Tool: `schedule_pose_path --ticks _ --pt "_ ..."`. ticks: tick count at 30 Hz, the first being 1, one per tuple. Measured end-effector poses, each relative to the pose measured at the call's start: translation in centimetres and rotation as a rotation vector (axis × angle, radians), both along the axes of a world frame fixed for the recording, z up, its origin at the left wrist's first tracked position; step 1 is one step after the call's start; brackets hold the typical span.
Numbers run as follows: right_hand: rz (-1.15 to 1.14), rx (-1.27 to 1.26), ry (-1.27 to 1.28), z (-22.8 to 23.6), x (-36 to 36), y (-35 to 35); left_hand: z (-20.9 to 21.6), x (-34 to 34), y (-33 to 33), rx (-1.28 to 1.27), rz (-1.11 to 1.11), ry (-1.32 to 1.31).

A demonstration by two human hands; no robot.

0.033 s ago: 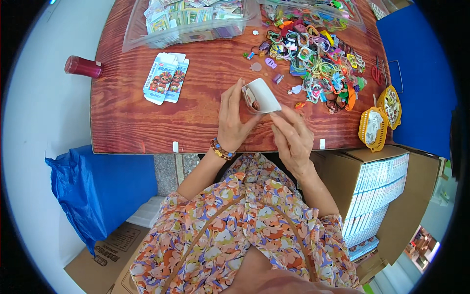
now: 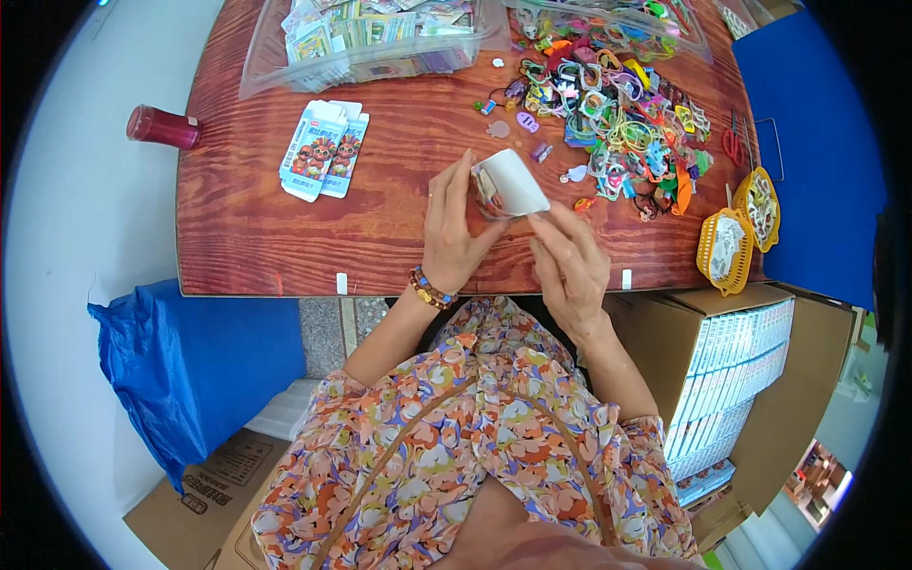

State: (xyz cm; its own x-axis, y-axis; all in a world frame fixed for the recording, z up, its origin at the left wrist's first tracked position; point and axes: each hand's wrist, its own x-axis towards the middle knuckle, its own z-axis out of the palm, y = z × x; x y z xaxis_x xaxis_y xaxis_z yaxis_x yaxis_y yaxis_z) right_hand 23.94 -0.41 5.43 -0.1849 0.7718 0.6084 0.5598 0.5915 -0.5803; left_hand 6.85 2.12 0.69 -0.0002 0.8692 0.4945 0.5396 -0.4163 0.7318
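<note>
Above the near part of the table, my left hand (image 2: 450, 226) grips a small carton box (image 2: 518, 184) by its left side, its thumb underneath. The box's white inner flap stands raised, and something colourful shows in its opening. My right hand (image 2: 573, 261) is bent at the box's lower right corner, fingertips pinched against it; what lies between them is partly hidden. To the left lie two flattened light-blue boxes (image 2: 318, 154) printed with cartoon figures, one overlapping the other. A purple oval charm (image 2: 527, 122) and a small tube-shaped piece (image 2: 541, 152) lie just beyond the held box.
A clear tub (image 2: 380, 59) of cards stands at the back, beside another of trinkets. Colourful bands and charms (image 2: 617, 123) are heaped at the right, near red scissors (image 2: 731, 144) and yellow baskets (image 2: 725, 252). A red jar (image 2: 163, 127) lies left; a carton of packed boxes (image 2: 731, 370) stands lower right.
The held box and its white flap have shifted very slightly to the right, and my right fingers have moved a little with them. Otherwise the scene looks the same.
</note>
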Motion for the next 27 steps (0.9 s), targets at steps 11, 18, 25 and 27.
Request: schedule_pose_path --ticks 11,18,25,27 --pt "0.019 -0.144 -0.219 2.7 -2.3 2.7 -0.9 -1.2 0.3 0.004 0.038 -0.001" --pt "0.162 -0.045 -0.404 6.5 -4.7 4.3 -1.6 -2.4 1.7 0.18 0.161 -0.388" --pt "0.235 -0.064 -0.093 5.8 -5.6 10.4 -2.1 -4.1 3.6 0.005 0.284 -0.893" --pt "0.181 0.012 -0.117 4.9 -6.4 15.3 -1.6 -4.5 3.5 -0.006 0.275 -1.019"
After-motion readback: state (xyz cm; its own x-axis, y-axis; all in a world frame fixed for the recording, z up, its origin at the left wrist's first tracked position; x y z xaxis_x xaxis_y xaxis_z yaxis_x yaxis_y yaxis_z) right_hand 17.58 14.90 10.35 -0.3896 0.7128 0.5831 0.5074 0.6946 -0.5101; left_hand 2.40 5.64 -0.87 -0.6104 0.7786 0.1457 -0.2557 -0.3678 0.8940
